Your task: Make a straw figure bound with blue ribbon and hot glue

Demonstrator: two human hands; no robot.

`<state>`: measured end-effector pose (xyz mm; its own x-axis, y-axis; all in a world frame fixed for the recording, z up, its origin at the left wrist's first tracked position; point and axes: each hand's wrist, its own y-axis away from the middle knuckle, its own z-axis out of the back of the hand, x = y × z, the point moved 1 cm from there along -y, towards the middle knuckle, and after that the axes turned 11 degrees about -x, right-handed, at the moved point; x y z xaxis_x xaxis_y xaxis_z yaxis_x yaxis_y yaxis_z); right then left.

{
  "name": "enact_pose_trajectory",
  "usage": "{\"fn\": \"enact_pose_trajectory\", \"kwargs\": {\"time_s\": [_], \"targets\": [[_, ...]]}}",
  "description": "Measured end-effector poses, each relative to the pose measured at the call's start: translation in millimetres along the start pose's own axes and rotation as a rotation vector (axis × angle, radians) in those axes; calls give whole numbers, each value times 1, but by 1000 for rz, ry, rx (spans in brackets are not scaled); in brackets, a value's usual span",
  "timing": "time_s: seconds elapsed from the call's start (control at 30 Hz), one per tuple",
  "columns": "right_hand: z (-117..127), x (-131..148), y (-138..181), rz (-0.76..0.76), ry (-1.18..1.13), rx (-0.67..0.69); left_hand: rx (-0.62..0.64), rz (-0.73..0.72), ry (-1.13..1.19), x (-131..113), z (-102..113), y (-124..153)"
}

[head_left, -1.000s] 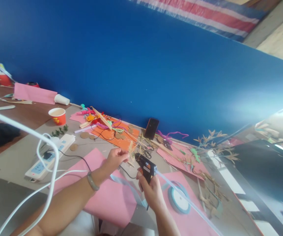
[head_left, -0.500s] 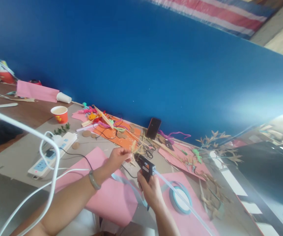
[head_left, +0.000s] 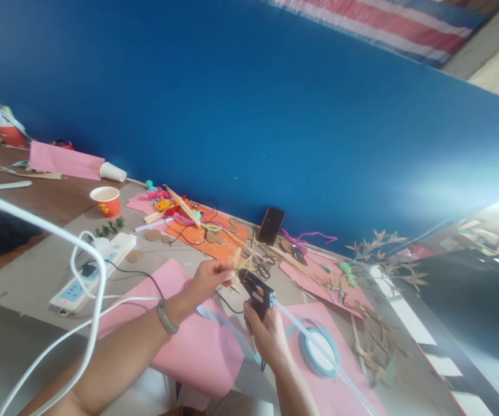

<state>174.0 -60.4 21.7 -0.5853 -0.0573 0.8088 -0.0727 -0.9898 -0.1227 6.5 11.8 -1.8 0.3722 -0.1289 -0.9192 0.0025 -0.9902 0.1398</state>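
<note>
Your left hand (head_left: 208, 277) pinches a small bundle of dry straw (head_left: 237, 261) just above the counter (head_left: 28, 271), touching the nozzle of the black glue gun (head_left: 256, 290) that your right hand (head_left: 267, 335) grips closed around the handle. The straw looks light, brittle and easily crushed; hold it low on the stems, away from the tip. A clear glue stick (head_left: 319, 346) trails rearward. Pink paper (head_left: 197, 341), scissors (head_left: 258, 267) and a phone (head_left: 271, 225) crowd close; open room lies leftward, toward the power strip (head_left: 96, 266).
</note>
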Motion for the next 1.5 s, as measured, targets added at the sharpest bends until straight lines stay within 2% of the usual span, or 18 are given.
{"fn": "enact_pose_trajectory", "kwargs": {"time_s": [0.23, 0.5, 1.03, 1.5], "targets": [[0, -4, 1, -18, 12, 1, -14, 23, 11, -3, -2, 1], [-1, 6, 4, -26, 2, -57, -23, 12, 20, 0, -2, -1], [-3, 9, 5, -25, 18, -86, -20, 13, 19, -2, -1, 0], [-4, 8, 4, -54, -23, -71, -56, 30, 33, -3, -3, 1]]}}
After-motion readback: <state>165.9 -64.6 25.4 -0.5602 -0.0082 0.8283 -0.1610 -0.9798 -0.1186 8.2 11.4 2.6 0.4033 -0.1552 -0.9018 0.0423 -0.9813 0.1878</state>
